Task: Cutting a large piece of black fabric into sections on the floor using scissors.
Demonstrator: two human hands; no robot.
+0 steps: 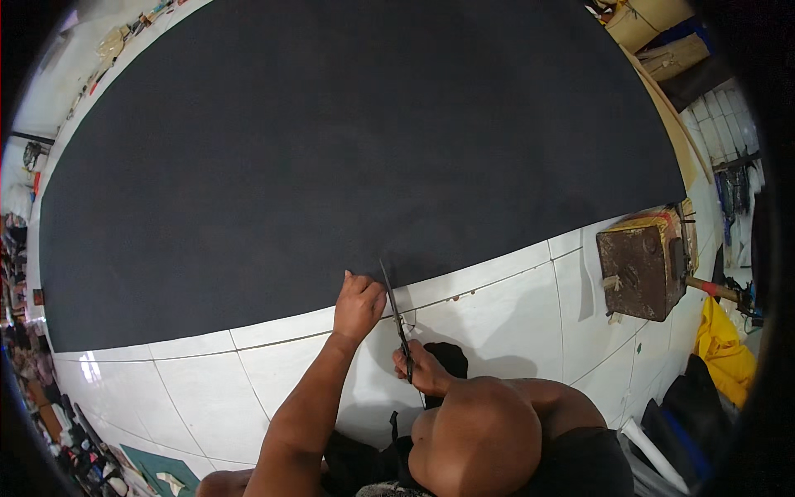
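A large sheet of black material [364, 141] lies spread over white floor tiles, its near edge running just in front of me. At that edge my left hand [359, 305] is closed, fingers curled over the sheet and seeming to grip its border. My right hand [426, 369] is wrapped around the handles of long dark scissors [395, 313]. The blades point away from me, right beside my left hand, and their tips reach over the black sheet. Whether the blades are parted is hard to make out. A small shadow falls on the sheet near the tips.
A worn brown box [642, 273] stands at the sheet's right corner, with a red-banded stick [712, 288] beside it. Yellow cloth [725, 352] lies farther right. Brown board [667, 124] borders the far right. A green mat [161, 470] lies at lower left, near assorted clutter.
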